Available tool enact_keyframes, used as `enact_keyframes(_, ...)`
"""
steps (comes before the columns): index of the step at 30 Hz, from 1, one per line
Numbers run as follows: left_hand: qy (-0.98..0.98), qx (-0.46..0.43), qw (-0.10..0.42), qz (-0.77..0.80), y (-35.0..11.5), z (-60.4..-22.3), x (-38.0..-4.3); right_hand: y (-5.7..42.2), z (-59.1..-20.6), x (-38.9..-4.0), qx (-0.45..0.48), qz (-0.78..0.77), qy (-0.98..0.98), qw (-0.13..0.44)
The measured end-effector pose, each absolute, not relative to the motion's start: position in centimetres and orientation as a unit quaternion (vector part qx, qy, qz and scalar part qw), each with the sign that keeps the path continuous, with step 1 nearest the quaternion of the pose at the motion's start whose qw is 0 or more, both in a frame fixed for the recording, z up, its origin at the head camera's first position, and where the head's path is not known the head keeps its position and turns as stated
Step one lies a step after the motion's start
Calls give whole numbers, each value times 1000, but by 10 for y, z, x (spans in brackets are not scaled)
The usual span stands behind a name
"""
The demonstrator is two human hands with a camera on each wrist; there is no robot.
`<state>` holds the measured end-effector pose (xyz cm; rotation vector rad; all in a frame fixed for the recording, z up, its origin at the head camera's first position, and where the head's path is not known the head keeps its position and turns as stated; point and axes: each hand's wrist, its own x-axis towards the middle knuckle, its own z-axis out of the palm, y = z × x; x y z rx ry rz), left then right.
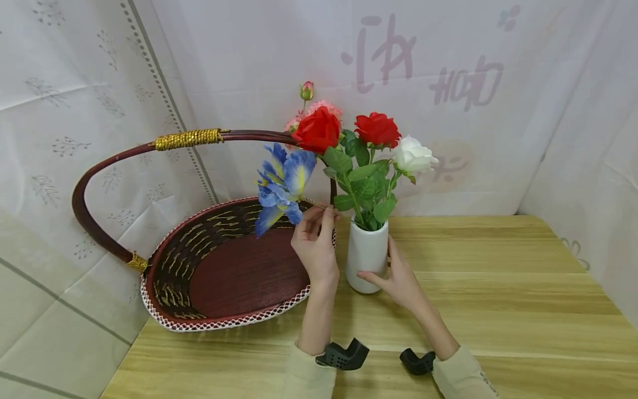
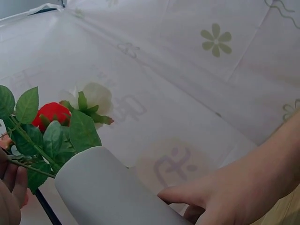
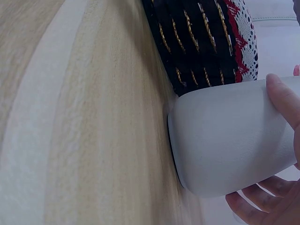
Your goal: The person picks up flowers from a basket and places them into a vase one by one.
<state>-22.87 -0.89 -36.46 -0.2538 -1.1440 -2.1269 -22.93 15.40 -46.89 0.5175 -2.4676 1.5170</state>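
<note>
My left hand (image 1: 317, 246) pinches the thin stem of a blue artificial iris (image 1: 281, 185) between thumb and fingers. The bloom hangs to the left of that hand, over the basket, and its stem points right toward the vase mouth. A white vase (image 1: 368, 257) stands upright on the table, and my right hand (image 1: 401, 280) grips its lower right side, thumb in front. Two red roses, the larger left one (image 1: 317, 130) and the right one (image 1: 377, 129), rise among green leaves (image 1: 366, 185) above the vase, with a white rose (image 1: 413, 155) beside them.
A dark red woven basket (image 1: 244, 277) with a tall arched handle (image 1: 189, 138) sits left of the vase, close to it. Pink flowers and a pink bud (image 1: 307, 91) show behind the left rose. Printed cloth (image 1: 448, 50) hangs behind the wooden table (image 1: 498, 310).
</note>
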Motion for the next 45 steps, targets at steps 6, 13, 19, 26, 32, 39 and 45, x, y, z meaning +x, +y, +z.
enact_keyframes(6,-444,-99,361,-814,-6,-365,-229,154,-469,-229,174,516,-833,96)
enact_keyframes(13,-465,-97,348,-808,3,-371,-231,155,-469,-229,172,521,-831,90)
enact_keyframes(19,-471,-88,346,-806,9,-377,-233,156,-469,-230,176,519,-831,95)
enact_keyframes(26,-487,-66,349,-798,15,-380,-233,155,-470,-231,181,515,-832,101)
enact_keyframes(32,-497,-54,356,-790,18,-379,-232,155,-470,-231,175,516,-833,98)
enact_keyframes(39,-544,-43,361,-756,20,-386,-235,155,-470,-230,173,513,-835,96)
enact_keyframes(45,-555,-44,363,-747,22,-388,-234,155,-469,-229,178,507,-837,102)
